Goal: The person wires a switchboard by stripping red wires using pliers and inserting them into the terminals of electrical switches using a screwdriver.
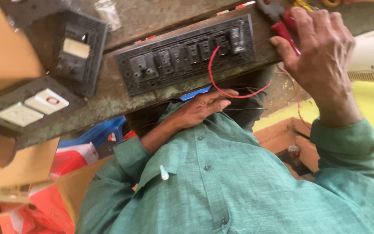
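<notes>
Hands | right hand clenched on red-handled pliers, ready at switch panel | left hand loosely pinching red wire taut below table edge

Red-handled tool mostly hidden under right hand, head cut off by top edge; probably pliers; left hand fingertips tucked under bench edge; red wire end lost behind it; cardboard box cropped at left.

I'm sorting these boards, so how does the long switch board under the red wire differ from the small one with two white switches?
The long board carries a row of dark modules; the small board holds two white switches. A red wire loops off the long board; none shows on the small board. Both are dark plates on the wooden bench.
</notes>
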